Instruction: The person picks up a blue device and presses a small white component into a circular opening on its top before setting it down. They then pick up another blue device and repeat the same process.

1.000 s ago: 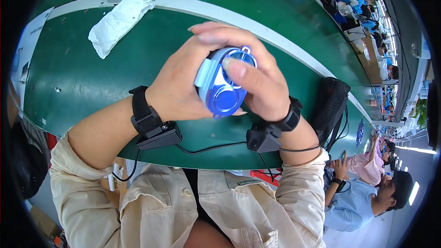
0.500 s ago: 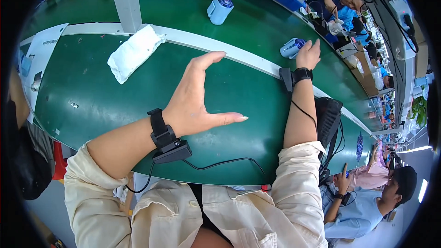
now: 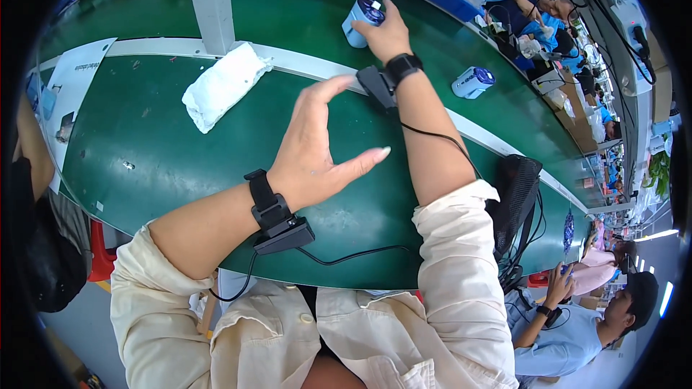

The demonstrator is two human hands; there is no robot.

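My left hand (image 3: 310, 153) hangs over the near green tabletop, thumb and fingers spread wide with nothing between them. At the far side my right hand (image 3: 386, 32) reaches to a light blue canister (image 3: 357, 34) with a dark blue-purple top and a small white piece on it. The thumb overlaps the canister's front and the fingers stand apart at its right; a firm grip does not show. A second such canister (image 3: 470, 83), tilted toward the right, is on the far green surface. Beyond my left fingers lies a white wrapped bundle (image 3: 225, 88). Both wrists wear black straps with cabled modules.
A pale metal rail (image 3: 310, 65) crosses the bench, with an upright post (image 3: 210, 3) on it. A black mesh bag (image 3: 516, 198) and cables lie by my right forearm. White printed sheet (image 3: 76, 94) at left. A co-worker (image 3: 577, 324) sits at right; others work farther off.
My right hand has moved left from the tilted canister to the other canister. My left hand keeps its spread pose. The view has shifted slightly.
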